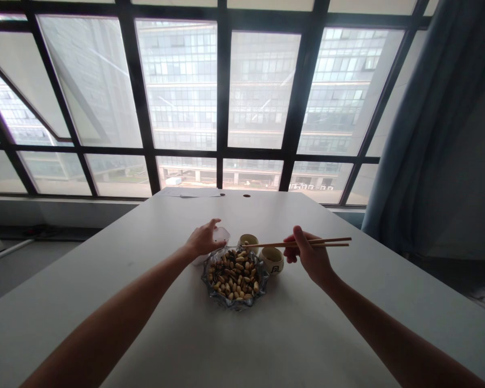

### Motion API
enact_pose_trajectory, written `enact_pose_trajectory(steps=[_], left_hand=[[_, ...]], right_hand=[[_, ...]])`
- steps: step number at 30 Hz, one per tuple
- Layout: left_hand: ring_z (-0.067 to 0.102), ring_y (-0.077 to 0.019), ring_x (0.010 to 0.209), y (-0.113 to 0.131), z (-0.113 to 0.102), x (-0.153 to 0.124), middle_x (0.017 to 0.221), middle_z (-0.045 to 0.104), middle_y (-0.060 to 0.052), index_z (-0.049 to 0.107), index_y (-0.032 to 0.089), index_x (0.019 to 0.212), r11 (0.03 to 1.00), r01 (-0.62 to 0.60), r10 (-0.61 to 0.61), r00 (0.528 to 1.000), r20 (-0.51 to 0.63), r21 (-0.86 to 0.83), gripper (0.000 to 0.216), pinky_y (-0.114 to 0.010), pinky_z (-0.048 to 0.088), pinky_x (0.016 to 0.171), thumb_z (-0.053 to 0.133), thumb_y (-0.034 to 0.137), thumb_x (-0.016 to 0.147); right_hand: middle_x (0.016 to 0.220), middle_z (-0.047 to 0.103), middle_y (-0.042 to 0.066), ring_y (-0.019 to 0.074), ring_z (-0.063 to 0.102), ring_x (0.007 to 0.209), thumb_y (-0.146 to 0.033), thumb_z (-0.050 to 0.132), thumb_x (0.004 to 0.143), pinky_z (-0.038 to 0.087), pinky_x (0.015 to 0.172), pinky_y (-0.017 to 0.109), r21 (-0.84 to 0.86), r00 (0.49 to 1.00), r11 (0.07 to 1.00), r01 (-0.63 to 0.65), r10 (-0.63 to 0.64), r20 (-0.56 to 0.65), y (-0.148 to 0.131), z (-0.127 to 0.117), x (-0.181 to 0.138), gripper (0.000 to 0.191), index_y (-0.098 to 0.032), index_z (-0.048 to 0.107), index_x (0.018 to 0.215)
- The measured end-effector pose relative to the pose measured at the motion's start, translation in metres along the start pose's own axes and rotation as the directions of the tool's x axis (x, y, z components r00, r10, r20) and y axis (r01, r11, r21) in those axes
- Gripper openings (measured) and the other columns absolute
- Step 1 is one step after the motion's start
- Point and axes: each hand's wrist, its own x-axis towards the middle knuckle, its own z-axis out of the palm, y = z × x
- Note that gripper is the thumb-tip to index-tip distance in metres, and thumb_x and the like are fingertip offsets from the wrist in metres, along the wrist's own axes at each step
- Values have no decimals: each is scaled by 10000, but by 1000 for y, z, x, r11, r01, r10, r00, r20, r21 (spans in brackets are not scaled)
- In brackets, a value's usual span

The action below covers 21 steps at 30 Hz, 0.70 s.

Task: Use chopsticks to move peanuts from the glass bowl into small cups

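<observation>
Right hand [310, 257] holding chopsticks [272, 245], left hand [203, 238] at pale container [221, 235], glass bowl [263, 282] of nuts [235, 274], two small cups [273, 267]

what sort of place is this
Probably an office or similar workplace room: a long white table, wide black-framed windows, and a large multi-storey building outside.

The hands [202, 238] and slender forearms [119, 307] are bare.
</observation>
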Motion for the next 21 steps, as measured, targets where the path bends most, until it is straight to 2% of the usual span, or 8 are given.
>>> enact_pose_trajectory(steps=[2,4,7,10,12,17,19,21], left_hand=[[625,-303,1149,0,-1,-5,1286,647,-139,395,194,1417,986,-148,154,985,-79,80,716,-431,467,970,684,402,795],[610,-308,1167,1,-3,-8,1307,632,-141,410,194,1408,964,-226,242,964,-111,140,678,-449,448,996,667,389,812],[626,-313,1146,4,-5,-7,1272,657,-143,400,173,1407,982,-145,156,984,-85,118,689,-462,444,1002,635,462,828],[643,-321,1128,7,-7,1,1246,675,-146,362,169,1433,995,22,-28,997,66,98,758,-460,457,984,603,545,820],[622,-325,1171,11,-8,8,1292,651,-148,350,184,1446,992,75,-88,987,136,98,798,-452,460,981,591,597,806],[491,-323,1328,40,2,25,1449,529,-153,395,189,1438,994,-72,59,989,137,88,816,-469,372,1083,534,682,803],[506,-332,1307,57,10,31,1403,572,-155,463,197,1395,989,-113,93,977,193,97,804,-471,355,1092,542,709,780],[578,-333,1212,72,17,36,1273,667,-133,552,228,1306,991,-76,43,962,270,110,750,-462,388,1054,562,730,748]], right_hand=[[418,616,42,127,539,308,-761,660,710,396,310,219,-3,1000,1000,12,-12,-17,-1,-2,1,620,-150,657,607],[412,611,38,122,536,306,-766,655,709,394,311,215,-8,999,1000,19,-19,-32,-3,-3,2,624,-150,657,603],[413,610,35,117,530,301,-773,656,699,393,310,213,-13,998,1000,24,-25,-49,-4,-5,3,630,-151,656,599],[411,610,36,116,525,297,-781,659,684,389,308,212,-15,997,1000,26,-26,-68,-5,-7,4,637,-150,654,595],[408,608,35,116,526,297,-780,665,677,386,306,211,-14,996,1000,26,-27,-85,-4,-9,6,636,-149,652,596],[409,607,34,114,522,293,-791,643,689,385,305,212,-18,989,999,39,-41,-140,-1,-17,14,650,-146,650,606],[405,603,34,112,519,291,-799,629,696,378,303,211,-17,986,999,46,-48,-161,0,-21,17,658,-147,646,603],[405,600,31,111,518,292,-790,631,704,378,304,211,-14,983,998,54,-55,-176,2,-25,19,650,-149,643,604]])
